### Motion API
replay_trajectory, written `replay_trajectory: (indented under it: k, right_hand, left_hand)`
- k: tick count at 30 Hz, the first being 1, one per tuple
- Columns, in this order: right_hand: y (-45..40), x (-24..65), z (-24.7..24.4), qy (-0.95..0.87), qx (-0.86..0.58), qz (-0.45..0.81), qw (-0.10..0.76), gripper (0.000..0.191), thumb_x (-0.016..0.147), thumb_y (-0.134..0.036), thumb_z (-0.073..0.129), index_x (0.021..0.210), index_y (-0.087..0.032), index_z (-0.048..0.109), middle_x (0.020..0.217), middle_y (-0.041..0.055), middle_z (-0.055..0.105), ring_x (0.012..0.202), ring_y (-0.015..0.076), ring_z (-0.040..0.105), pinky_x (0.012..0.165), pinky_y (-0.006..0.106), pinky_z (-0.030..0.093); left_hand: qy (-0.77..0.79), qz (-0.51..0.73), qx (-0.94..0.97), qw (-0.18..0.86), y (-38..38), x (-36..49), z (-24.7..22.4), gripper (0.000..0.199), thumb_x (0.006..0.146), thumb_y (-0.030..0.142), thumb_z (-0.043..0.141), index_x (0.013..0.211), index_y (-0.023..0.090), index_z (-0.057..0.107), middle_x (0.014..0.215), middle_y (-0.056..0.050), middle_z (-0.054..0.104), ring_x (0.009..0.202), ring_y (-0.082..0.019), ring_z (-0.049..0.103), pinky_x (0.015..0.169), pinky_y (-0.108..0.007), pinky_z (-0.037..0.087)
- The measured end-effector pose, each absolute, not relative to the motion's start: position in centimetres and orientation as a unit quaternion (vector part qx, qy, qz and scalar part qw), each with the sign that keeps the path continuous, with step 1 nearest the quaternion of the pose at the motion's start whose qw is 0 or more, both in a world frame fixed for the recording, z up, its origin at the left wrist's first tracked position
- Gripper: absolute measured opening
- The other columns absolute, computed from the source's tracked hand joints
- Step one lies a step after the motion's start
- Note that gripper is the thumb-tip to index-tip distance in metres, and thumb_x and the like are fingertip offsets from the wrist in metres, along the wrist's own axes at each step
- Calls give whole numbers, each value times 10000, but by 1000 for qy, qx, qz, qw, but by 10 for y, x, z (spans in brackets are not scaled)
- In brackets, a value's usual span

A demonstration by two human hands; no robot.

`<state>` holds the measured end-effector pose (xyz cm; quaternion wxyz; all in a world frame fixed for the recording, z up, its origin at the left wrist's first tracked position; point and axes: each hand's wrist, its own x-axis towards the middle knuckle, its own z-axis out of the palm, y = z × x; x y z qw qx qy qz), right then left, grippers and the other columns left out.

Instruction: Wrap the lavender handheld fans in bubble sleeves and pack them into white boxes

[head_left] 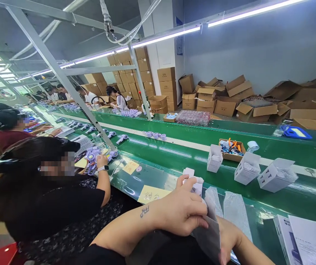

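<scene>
My left hand (187, 209) reaches in from the lower middle, its fingers bent and its thumb against the edge of a translucent whitish sleeve (209, 235). My right hand (227, 235) grips the same sleeve from the other side, its fingers partly hidden behind it. Just beyond my left fingers is a white object (188, 172), mostly covered, so its kind does not show. Flat on the green table (136, 180) beside my hands lies another whitish sleeve (237, 208). A yellow note with handwriting (152, 194) is left of my wrist.
Open white boxes (246, 171) stand on the green conveyor (174, 152) near a carton of tools (231, 149). Printed boxes (304, 239) lie at lower right. On my left a co-worker (36, 184) handles purple-white handheld fans (91, 156). A metal frame post (61, 77) slants overhead.
</scene>
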<state>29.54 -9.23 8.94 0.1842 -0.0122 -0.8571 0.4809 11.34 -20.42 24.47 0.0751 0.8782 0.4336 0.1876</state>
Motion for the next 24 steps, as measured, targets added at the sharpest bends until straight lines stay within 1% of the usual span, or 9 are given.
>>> replay_trajectory:
  k: [3, 6, 8, 10, 12, 15, 18, 21, 24]
  right_hand:
    - [-88, 306, 92, -822, -36, 534, 196, 1293, 533, -867, 574, 1501, -141, 117, 1401, 195, 394, 1340, 362, 335, 1088, 486, 294]
    - [-75, 322, 96, -801, -99, 543, 232, 1206, 573, -757, 667, 1490, -165, 152, 1425, 191, 366, 1302, 379, 373, 1093, 495, 283]
    - [-66, 329, 100, -807, -107, 537, 219, 1126, 597, -689, 693, 1470, -166, 209, 1425, 185, 365, 1268, 378, 407, 1075, 491, 312]
    - [-59, 333, 101, -821, -107, 528, 187, 1133, 577, -646, 723, 1466, -158, 217, 1431, 180, 357, 1272, 381, 398, 1081, 492, 306]
    - [-55, 335, 99, -836, -115, 514, 153, 1206, 533, -640, 751, 1475, -140, 189, 1451, 189, 327, 1310, 393, 350, 1104, 501, 270]
    - [-57, 339, 96, -846, -147, 496, 133, 1177, 580, -634, 729, 1479, -141, 150, 1457, 206, 313, 1330, 381, 341, 1101, 516, 284]
    - [-71, 341, 97, -866, -240, 371, 233, 950, 746, -526, 653, 1475, -216, 128, 1478, 194, 280, 1312, 346, 392, 1046, 515, 377]
    - [-91, 339, 103, -908, -249, 155, 298, 886, 696, -429, 732, 1437, -271, 274, 1505, 166, 230, 1318, 385, 361, 1014, 532, 408]
    - [-101, 337, 111, -915, -253, 94, 301, 559, 759, -326, 666, 1269, -232, 458, 1378, 167, 380, 1223, 333, 460, 967, 477, 459]
  left_hand:
    - [427, 226, 870, 104, -212, 97, 257, 113, 854, 343, 583, 901, 297, 675, 934, -10, 704, 1261, -240, 442, 1151, -510, 137]
    - [384, 467, 755, 254, -197, 81, 242, 298, 826, 404, 615, 1100, 290, 640, 1221, -54, 613, 1201, -214, 521, 1085, -420, 348]
    - [368, 603, 602, 372, -176, 82, 218, 440, 779, 379, 675, 1196, 272, 585, 1283, -72, 561, 1169, -202, 541, 983, -359, 445]
    - [363, 544, 541, 529, -156, 93, 190, 614, 655, 372, 781, 1216, 227, 580, 1192, -92, 599, 962, -167, 608, 818, -276, 494]
    - [378, 448, 521, 620, -141, 109, 168, 656, 610, 414, 801, 1190, 174, 610, 1063, -98, 638, 803, -129, 596, 699, -227, 477]
    - [460, 430, 485, 607, -129, 128, 149, 627, 611, 442, 788, 1137, 129, 649, 967, -88, 658, 731, -106, 568, 651, -204, 443]
    - [516, 522, 395, 553, -124, 138, 137, 580, 686, 392, 729, 1187, 123, 611, 938, -71, 669, 742, -109, 577, 703, -225, 453]
    - [532, 564, 376, 508, -126, 147, 127, 510, 805, 336, 600, 1280, 161, 537, 1067, -72, 662, 912, -149, 605, 868, -299, 472]
    - [523, 550, 452, 468, -136, 153, 124, 526, 856, 359, 551, 1355, 203, 485, 1322, -75, 549, 1215, -188, 501, 1091, -355, 345]
